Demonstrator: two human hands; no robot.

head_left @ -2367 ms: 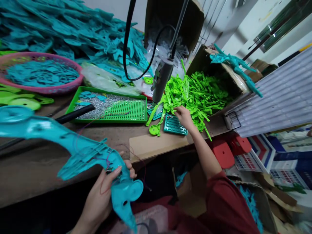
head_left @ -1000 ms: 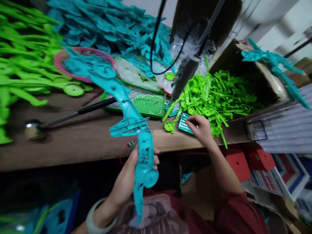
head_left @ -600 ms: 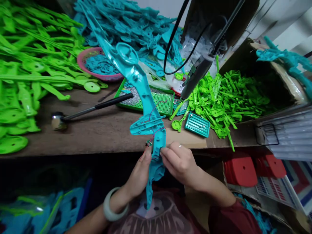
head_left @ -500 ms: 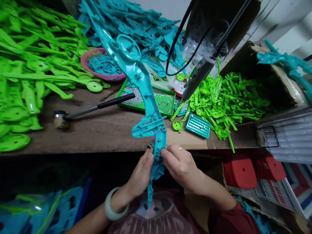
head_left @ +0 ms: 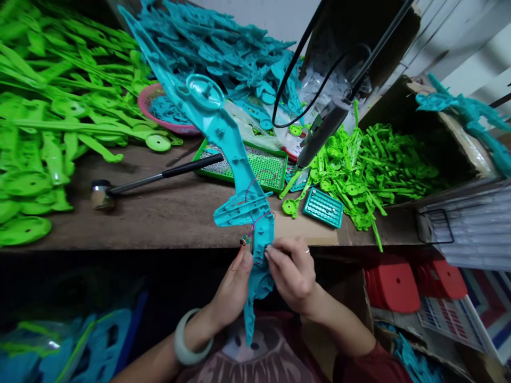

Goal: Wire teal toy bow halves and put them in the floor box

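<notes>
A long blue plastic shell, its ribbed inner side facing up, rises at a tilt from my lap over the bench edge. My left hand is closed around its lower part, thumb along the side. Beside that thumb hangs a small green circuit board with thin red and purple wires running over the shell. My right hand is pinched against the shell's right edge; whatever sits between its fingertips is too small and covered to name.
A hammer lies on the bench beside a green tray of small metal parts. Green plastic parts are heaped at left, blue ones behind. An electric screwdriver hangs at right above a teal screw holder.
The shell's upper end has swung left and slightly down. My right hand's pinching fingers have shifted a little at the shell's edge, while my left hand keeps its hold.
</notes>
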